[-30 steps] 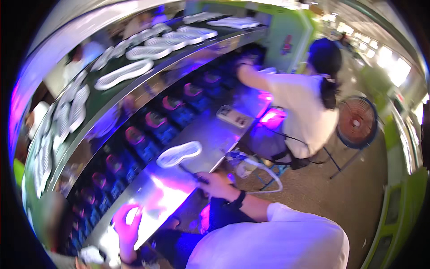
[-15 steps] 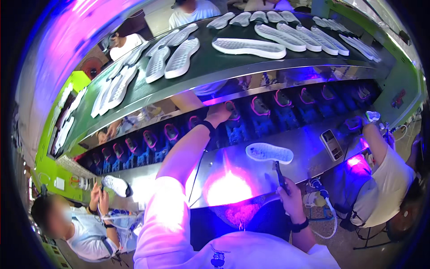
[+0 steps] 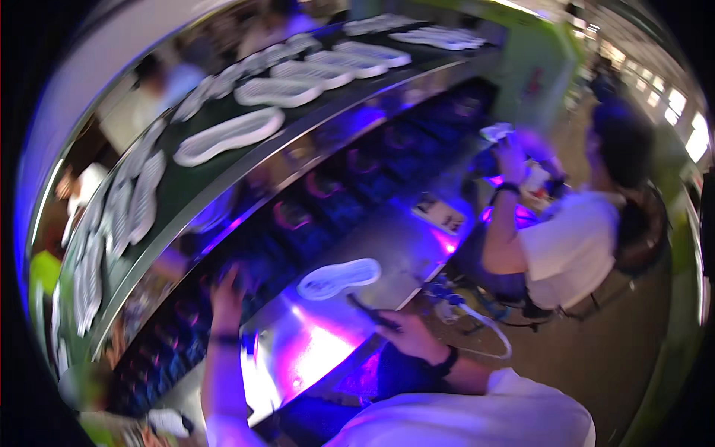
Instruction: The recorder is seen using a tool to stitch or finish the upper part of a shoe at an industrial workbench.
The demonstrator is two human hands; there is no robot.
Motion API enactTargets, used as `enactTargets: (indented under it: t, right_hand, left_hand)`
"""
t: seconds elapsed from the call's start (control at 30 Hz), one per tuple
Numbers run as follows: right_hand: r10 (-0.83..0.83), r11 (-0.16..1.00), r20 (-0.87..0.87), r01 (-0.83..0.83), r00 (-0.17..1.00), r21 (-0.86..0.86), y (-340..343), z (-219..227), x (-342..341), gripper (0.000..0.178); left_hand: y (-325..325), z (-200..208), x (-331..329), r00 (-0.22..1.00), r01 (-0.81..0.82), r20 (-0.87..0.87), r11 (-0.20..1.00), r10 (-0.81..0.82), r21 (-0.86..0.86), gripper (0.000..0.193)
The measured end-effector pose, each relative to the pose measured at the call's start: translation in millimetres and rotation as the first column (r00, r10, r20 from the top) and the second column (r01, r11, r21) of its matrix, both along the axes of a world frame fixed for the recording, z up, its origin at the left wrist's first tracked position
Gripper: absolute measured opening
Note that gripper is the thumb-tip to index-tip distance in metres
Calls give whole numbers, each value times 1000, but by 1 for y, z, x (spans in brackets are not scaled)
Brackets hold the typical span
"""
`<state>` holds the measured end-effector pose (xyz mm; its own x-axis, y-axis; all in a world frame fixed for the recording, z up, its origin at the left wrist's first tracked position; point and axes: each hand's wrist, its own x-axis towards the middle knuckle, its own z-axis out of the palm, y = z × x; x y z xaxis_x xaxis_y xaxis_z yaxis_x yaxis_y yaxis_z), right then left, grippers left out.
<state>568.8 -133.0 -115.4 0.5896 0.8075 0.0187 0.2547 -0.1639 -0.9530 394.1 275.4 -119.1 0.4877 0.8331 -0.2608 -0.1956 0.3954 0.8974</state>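
Note:
My left hand (image 3: pixel 227 294) reaches to the row of dark shoe uppers on the lower line, at a shoe in front of it. Its fingers are smeared by motion, and I cannot tell whether they grip the shoe. My right hand (image 3: pixel 411 337) is closed round the dark handle of a small brush (image 3: pixel 365 307), whose tip points up and left, just short of a white shoe sole (image 3: pixel 339 279). That sole lies flat on the metal ledge (image 3: pixel 398 246) between my hands and the line.
Several white soles (image 3: pixel 231 135) lie on the green upper belt (image 3: pixel 194 167). Bright pink-violet light falls on the ledge before me. A light-coloured box (image 3: pixel 439 214) stands on the ledge to the right. A co-worker (image 3: pixel 570 238) sits at the right; another is blurred at lower left.
The whole view has swung to the right, bringing the right-hand co-worker further in. My left hand stays by the shoe uppers, and my right hand still holds the brush near the sole.

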Motion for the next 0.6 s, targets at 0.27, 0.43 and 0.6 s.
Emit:
enactTargets:
  t: [0.27,0.43,0.6]
  right_hand:
    - [94,995,1,-94,996,-26,16,18,-6,42]
    - [157,979,84,-166,984,114,28,43,-22,39]
    - [232,966,211,-250,949,64,27,48,-45,38]
  left_hand:
    - [-179,49,-114,993,34,-120,968,-4,250,72]
    - [-216,50,-126,935,110,-277,559,224,822,89]
    - [-269,67,-150,796,435,-452,138,403,890,81]
